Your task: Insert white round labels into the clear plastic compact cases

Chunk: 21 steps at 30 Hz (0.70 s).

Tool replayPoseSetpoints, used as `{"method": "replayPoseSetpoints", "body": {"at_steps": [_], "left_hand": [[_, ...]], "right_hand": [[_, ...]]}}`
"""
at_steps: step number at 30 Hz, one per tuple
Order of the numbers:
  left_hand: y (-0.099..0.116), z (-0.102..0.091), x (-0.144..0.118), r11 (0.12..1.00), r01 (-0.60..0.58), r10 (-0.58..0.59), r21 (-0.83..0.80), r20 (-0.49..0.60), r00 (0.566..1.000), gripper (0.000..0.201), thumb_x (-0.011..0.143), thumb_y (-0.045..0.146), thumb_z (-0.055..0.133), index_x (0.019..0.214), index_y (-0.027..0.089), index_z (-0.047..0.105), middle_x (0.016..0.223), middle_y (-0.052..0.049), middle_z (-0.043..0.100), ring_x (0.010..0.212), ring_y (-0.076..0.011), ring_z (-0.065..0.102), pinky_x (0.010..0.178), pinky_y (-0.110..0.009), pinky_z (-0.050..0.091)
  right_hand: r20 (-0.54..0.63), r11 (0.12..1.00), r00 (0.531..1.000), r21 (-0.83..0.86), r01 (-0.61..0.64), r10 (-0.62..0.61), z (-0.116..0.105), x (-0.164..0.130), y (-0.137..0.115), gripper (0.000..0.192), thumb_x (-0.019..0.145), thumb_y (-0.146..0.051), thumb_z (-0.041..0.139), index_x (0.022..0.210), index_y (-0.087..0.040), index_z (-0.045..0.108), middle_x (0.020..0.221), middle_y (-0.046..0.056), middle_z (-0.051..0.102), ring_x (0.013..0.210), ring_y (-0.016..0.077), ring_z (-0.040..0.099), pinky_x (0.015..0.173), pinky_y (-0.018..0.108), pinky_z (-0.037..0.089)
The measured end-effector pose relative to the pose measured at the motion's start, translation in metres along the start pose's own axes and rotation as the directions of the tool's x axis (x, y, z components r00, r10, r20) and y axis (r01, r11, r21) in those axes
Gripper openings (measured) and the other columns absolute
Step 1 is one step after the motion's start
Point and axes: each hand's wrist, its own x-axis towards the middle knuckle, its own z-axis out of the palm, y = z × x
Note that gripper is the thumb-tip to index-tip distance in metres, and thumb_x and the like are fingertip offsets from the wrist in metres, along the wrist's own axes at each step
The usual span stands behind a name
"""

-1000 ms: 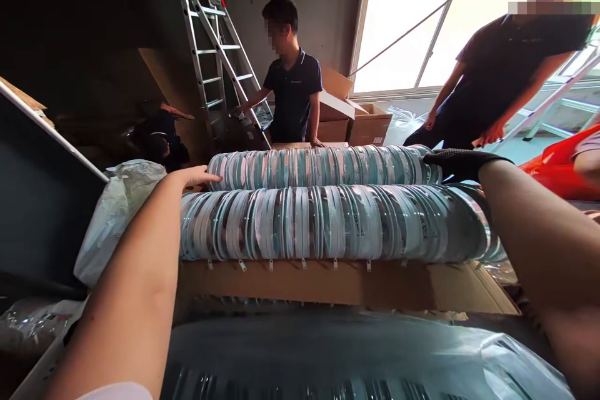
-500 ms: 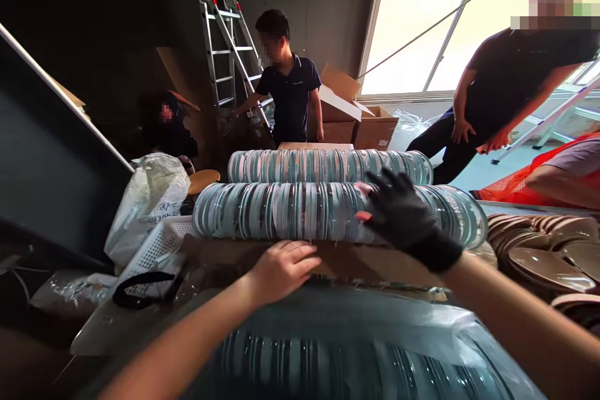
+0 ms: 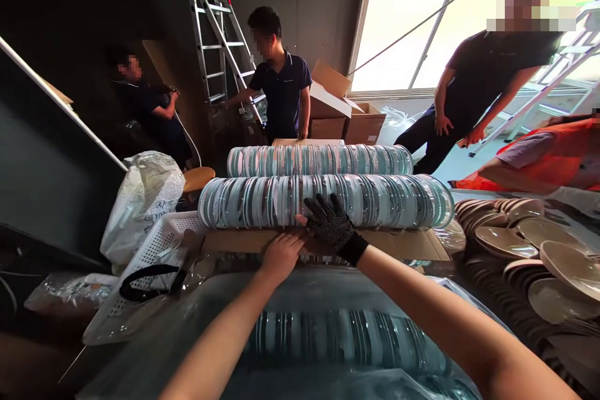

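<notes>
In front of me lies a long row of round glass discs (image 3: 262, 203), possibly lids, standing on edge and packed face to face. My right hand (image 3: 332, 225), in a black glove with pale dots, rests with spread fingers on the front of this row, right of its middle. Close beside it, my bare left hand (image 3: 284, 254) lies with fingers stretched out along the cardboard sheet (image 3: 398, 244) beneath the row. A second row of glass discs (image 3: 319, 160) lies behind. Under clear plastic film nearest to me are more glass discs (image 3: 347, 337).
Brown glossy dishes (image 3: 506, 241) are stacked at right. A white perforated basket (image 3: 175, 228) and a white plastic bag (image 3: 143, 200) stand at left. Behind are a ladder (image 3: 199, 44), cardboard boxes (image 3: 363, 124) and several people, including one in an orange vest (image 3: 544, 144).
My right hand has moved left along the front row and now lies close to my left hand. The person at far left is more upright. The view has shifted slightly to the right.
</notes>
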Motion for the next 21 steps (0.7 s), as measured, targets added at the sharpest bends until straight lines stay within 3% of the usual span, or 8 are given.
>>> {"method": "replayPoseSetpoints", "body": {"at_steps": [15,21], "left_hand": [[-0.004,0.005,-0.007,0.999,-0.049,0.047,-0.014,-0.111,0.993,0.06,0.076,-0.005,0.046,0.129,0.019,0.063,0.134,-0.008,0.064,0.126,-0.0234,0.059,0.108,-0.047,0.05],[-0.001,0.006,-0.006,0.998,-0.059,0.057,-0.007,-0.174,0.983,0.064,0.071,-0.007,0.045,0.127,0.02,0.064,0.131,-0.006,0.066,0.124,-0.0226,0.061,0.106,-0.046,0.052]], "right_hand": [[0.022,0.999,0.999,-0.026,-0.044,0.045,0.039,0.035,0.043,0.047,0.098,-0.029,0.053,0.142,-0.045,0.048,0.149,0.003,0.05,0.141,0.033,0.039,0.11,0.067,0.027],[0.02,0.998,0.998,0.0,-0.06,0.06,0.055,0.046,0.056,0.05,0.095,-0.031,0.058,0.142,-0.044,0.048,0.153,0.003,0.044,0.142,0.0348,0.036,0.111,0.069,0.026]]}}
